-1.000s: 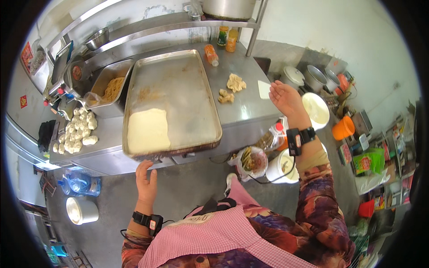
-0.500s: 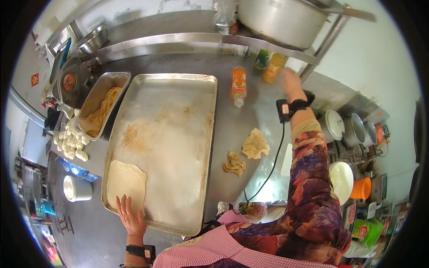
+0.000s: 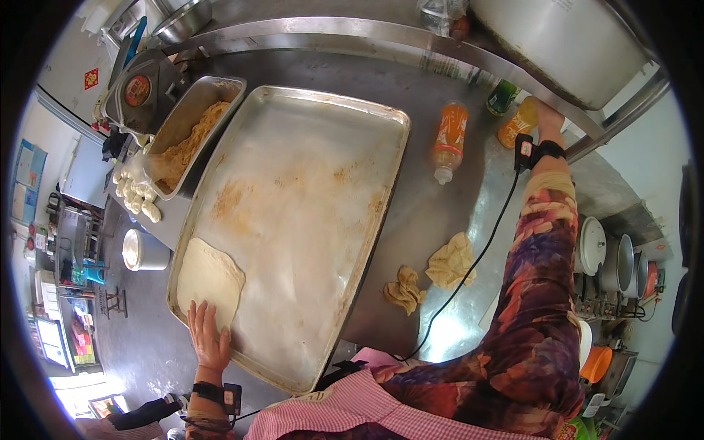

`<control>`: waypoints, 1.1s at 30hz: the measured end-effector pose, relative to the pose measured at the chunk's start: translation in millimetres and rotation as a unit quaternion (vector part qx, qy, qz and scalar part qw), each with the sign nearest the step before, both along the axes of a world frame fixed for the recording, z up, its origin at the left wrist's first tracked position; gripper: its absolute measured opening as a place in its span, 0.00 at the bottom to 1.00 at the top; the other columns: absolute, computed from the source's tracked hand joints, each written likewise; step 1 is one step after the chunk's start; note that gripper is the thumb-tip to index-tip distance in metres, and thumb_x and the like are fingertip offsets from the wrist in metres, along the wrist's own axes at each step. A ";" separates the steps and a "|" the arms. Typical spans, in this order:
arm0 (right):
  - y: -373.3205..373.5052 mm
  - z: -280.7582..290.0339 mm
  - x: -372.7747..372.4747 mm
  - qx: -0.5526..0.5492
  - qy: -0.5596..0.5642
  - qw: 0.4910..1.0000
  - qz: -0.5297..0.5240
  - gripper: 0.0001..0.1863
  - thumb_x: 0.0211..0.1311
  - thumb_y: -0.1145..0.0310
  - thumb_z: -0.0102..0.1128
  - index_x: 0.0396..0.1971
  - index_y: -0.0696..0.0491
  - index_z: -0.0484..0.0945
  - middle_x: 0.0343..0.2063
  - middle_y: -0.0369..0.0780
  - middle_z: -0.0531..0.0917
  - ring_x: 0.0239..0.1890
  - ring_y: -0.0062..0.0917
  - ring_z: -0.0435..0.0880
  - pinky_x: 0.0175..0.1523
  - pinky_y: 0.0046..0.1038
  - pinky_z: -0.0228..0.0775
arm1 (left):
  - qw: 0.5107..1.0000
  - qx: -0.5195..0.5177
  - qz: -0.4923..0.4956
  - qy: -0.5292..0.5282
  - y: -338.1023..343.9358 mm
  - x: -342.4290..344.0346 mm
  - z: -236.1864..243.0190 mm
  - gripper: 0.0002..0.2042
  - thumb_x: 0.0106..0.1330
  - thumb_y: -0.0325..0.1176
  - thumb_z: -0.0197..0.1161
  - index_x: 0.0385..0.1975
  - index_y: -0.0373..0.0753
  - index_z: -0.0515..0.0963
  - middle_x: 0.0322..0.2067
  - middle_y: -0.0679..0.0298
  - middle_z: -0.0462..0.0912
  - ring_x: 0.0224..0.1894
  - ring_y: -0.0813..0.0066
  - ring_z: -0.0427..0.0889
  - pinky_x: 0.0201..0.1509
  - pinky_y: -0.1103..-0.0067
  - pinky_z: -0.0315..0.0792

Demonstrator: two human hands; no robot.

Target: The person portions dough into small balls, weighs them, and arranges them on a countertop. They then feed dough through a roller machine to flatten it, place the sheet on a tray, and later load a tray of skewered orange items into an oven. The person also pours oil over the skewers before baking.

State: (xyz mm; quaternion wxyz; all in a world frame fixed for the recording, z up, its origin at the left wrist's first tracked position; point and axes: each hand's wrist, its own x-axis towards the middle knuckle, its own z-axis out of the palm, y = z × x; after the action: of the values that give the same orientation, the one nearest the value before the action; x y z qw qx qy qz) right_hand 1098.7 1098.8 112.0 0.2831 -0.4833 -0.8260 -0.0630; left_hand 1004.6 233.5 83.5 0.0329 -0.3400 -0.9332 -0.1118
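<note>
My left hand lies flat, fingers stretched, on the near edge of a pale flattened dough sheet. The sheet rests in the near left corner of a large metal baking tray. At the back right, my right hand reaches to a yellow bottle beneath the shelf. Its fingers are mostly hidden there, so I cannot tell whether they grip the bottle. Close by stand a green bottle and an orange-labelled bottle with a pale cap.
Left of the tray sit a deep metal pan of brown crumbly filling and several dough pieces. A white tub stands nearer. Crumpled cloths lie right of the tray. A metal shelf with a big pot crosses the back.
My right hand has moved in beside the yellow bottle under the shelf. My left hand stays on the dough sheet. The whole view has shifted and tilted.
</note>
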 end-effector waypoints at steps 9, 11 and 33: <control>-131.9 -24.2 49.5 0.051 0.205 0.967 0.146 0.21 0.41 0.64 0.71 0.37 0.56 0.80 0.33 0.48 0.82 0.39 0.43 0.81 0.48 0.36 0.72 | 1.000 0.014 -0.014 0.000 -0.9 -0.7 -5.4 0.23 0.57 0.37 0.54 0.53 0.35 0.69 0.58 0.50 0.66 0.65 0.44 0.56 0.68 0.53 0.46; -164.9 -22.4 69.2 0.015 0.233 0.965 0.122 0.21 0.41 0.65 0.71 0.38 0.57 0.79 0.33 0.47 0.82 0.39 0.42 0.81 0.48 0.35 0.72 | 0.999 0.027 -0.022 0.002 -3.3 -0.5 -6.9 0.23 0.56 0.36 0.55 0.53 0.35 0.69 0.57 0.50 0.67 0.65 0.45 0.56 0.68 0.54 0.46; -798.5 142.4 259.1 -0.369 0.420 0.807 0.191 0.20 0.45 0.68 0.72 0.40 0.55 0.78 0.28 0.29 0.76 0.30 0.10 0.72 0.36 0.17 0.66 | 0.618 0.213 -0.601 -0.460 32.2 142.3 53.7 0.47 0.45 0.36 0.75 0.64 0.33 0.53 0.60 0.49 0.64 0.63 0.58 0.65 0.65 0.70 0.59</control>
State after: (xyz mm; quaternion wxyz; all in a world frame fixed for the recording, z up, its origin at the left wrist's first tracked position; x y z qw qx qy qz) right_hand 1357.7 300.4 254.4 0.4090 -0.3634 -0.6627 0.5113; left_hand 1146.9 265.7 137.2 -0.4038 -0.7124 -0.3641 -0.4437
